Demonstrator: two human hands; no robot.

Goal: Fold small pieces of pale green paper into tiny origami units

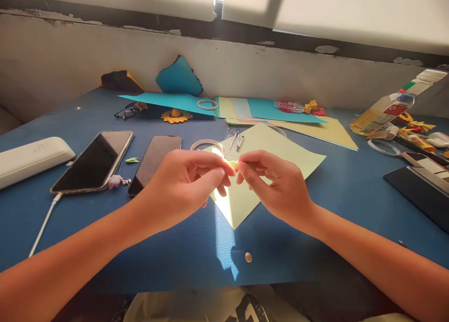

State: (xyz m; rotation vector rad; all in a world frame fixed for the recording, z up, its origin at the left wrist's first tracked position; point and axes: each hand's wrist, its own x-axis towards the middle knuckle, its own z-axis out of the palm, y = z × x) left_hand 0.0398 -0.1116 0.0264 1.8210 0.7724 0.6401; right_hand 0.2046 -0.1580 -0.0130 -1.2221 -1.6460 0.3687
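Between my fingertips is a small piece of yellow-green paper (233, 164), mostly hidden by the fingers. My left hand (196, 175) pinches it from the left, thumb against forefinger. From the right, my right hand (275, 182) pinches its other end. Both hands hover over a pale green sheet of paper (242, 207) lying turned cornerwise on the blue table. Behind the hands are a roll of tape (206, 143) and a clear ruler (230, 149) with a pen (240, 142) beside it. A small folded green paper piece (132, 160) lies left of the dark phone.
Two phones (94, 163) (154, 158) and a white case (35, 158) lie at left. Coloured sheets (287, 109) and a yellow paper flower (175, 116) are at the back. A tilted bottle (382, 109) stands right. A small round object (248, 257) is near the front edge.
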